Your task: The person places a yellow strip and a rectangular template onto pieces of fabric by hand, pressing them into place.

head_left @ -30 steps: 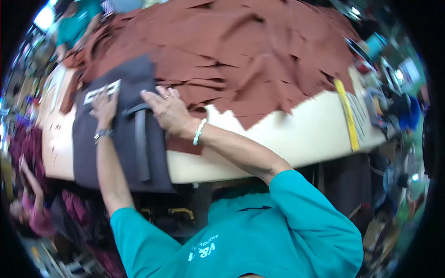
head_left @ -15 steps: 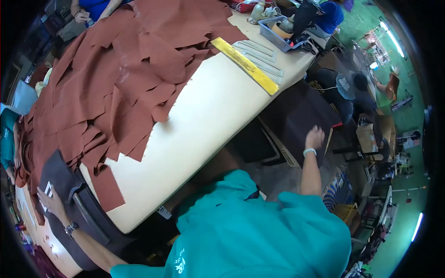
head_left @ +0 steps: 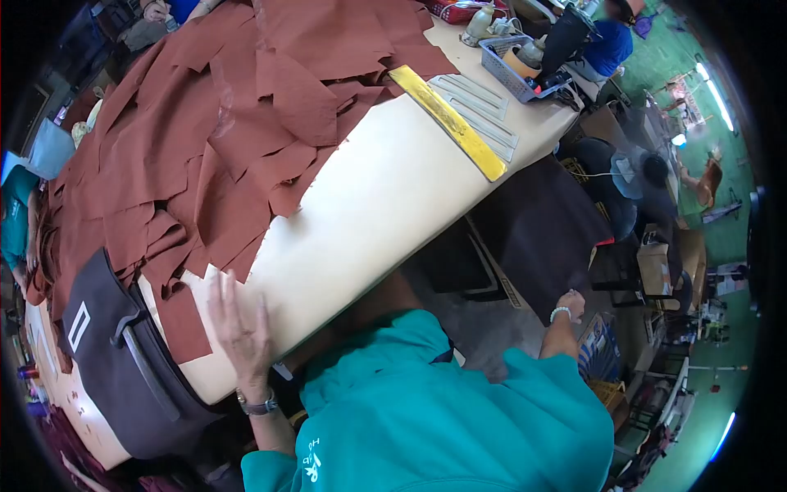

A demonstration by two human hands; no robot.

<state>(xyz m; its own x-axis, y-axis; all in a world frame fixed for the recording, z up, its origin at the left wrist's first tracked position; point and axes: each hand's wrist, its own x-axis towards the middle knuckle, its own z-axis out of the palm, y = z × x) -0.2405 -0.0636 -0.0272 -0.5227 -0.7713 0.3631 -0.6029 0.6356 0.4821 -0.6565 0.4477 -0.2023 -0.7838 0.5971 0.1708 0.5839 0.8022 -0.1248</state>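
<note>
My left hand (head_left: 239, 332) is open with its fingers spread, over the pale table near a reddish-brown leather strip (head_left: 182, 328). It holds nothing. My right hand (head_left: 573, 304), off the table on the right, has curled fingers; whether anything is inside is hidden. Beside it hangs or lies a large dark sheet (head_left: 545, 225). Left of my left hand, a dark grey leather piece (head_left: 106, 402) drapes over the table's edge. On that piece rest a hammer (head_left: 154, 377) and a small white rectangular frame (head_left: 79, 326).
Overlapping reddish-brown leather pieces (head_left: 188, 139) cover much of the table (head_left: 369, 197). A yellow bar (head_left: 449, 123) lies beside pale slotted templates (head_left: 479, 107). At the far corner stands a grey basket (head_left: 508, 70). Other people (head_left: 16, 221) are around the table.
My left hand has left the white frame on the dark leather and moved right, over the pale table. My right hand has drawn back towards me and slightly right. The view has shifted a little.
</note>
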